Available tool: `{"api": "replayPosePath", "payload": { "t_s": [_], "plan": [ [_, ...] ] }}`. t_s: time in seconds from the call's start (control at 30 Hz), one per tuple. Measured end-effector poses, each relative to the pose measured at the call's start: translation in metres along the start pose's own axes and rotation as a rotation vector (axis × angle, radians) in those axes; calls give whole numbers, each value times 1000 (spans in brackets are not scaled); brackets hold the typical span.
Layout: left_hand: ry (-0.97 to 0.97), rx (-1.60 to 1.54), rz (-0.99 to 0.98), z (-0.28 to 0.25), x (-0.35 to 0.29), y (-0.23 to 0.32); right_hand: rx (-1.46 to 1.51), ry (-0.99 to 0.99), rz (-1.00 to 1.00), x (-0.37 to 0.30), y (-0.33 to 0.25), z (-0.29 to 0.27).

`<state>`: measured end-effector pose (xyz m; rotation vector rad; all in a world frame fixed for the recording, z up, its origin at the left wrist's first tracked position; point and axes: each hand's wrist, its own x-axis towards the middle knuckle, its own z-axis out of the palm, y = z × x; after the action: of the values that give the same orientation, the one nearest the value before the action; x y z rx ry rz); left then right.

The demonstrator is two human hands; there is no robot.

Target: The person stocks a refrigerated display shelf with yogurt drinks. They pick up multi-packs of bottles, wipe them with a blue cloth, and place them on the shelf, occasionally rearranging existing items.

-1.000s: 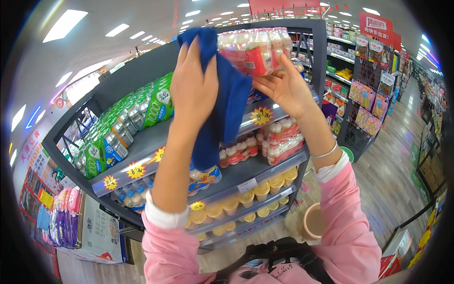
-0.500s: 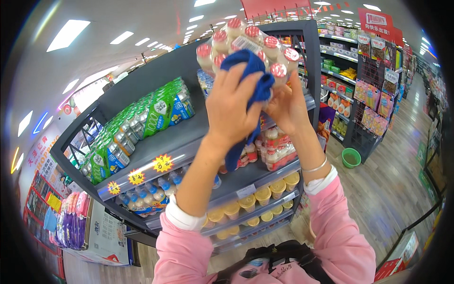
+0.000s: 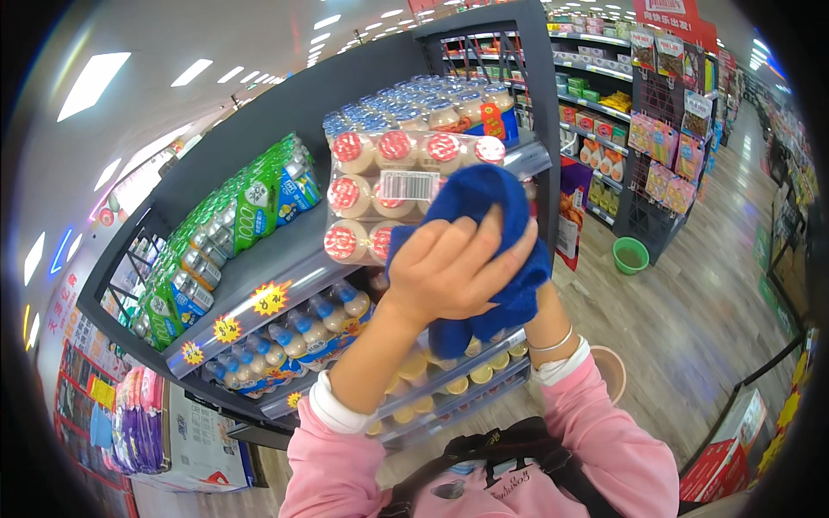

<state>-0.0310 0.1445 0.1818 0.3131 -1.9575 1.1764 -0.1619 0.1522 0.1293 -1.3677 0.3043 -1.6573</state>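
Observation:
A shrink-wrapped pack of small bottles (image 3: 393, 183) with red-and-white caps is tilted so its caps and barcode label face me, in front of the shelf. My left hand (image 3: 453, 268) is closed on a bunched blue cloth (image 3: 488, 194), pressed against the lower right of the pack. The cloth hangs down past my fingers and covers that corner. My right hand (image 3: 547, 309) is behind the cloth at the pack's right side, supporting the pack. Only its base and braceleted wrist show; its fingers are hidden.
The dark shelf unit bears green-wrapped bottle packs (image 3: 259, 207), blue-capped bottles (image 3: 406, 104) behind the held pack, and more bottles (image 3: 302, 332) below. Yellow-lidded cups (image 3: 479, 375) fill lower tiers. A green basin (image 3: 630, 255) and a pinkish bucket (image 3: 610, 373) stand on the floor at right.
The bottle pack has come down and nearer, its caps turned more toward me. Both hands have lowered, and the cloth has moved to the pack's lower right. My right fingers, partly visible before, are now hidden.

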Motion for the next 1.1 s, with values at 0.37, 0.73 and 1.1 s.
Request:
{"api": "replayPosePath", "payload": {
  "t_s": [0.37,0.73,1.1],
  "plan": [
    [-125,-10,-156,-30,-32,-19,358,163,197,9,44,3],
    [-333,-296,-317,-72,22,34,87,66,-33,-51,63,14],
    [-783,-982,-1531,-124,-82,-12,362,-37,253,-101,56,-4]
  ]
}}
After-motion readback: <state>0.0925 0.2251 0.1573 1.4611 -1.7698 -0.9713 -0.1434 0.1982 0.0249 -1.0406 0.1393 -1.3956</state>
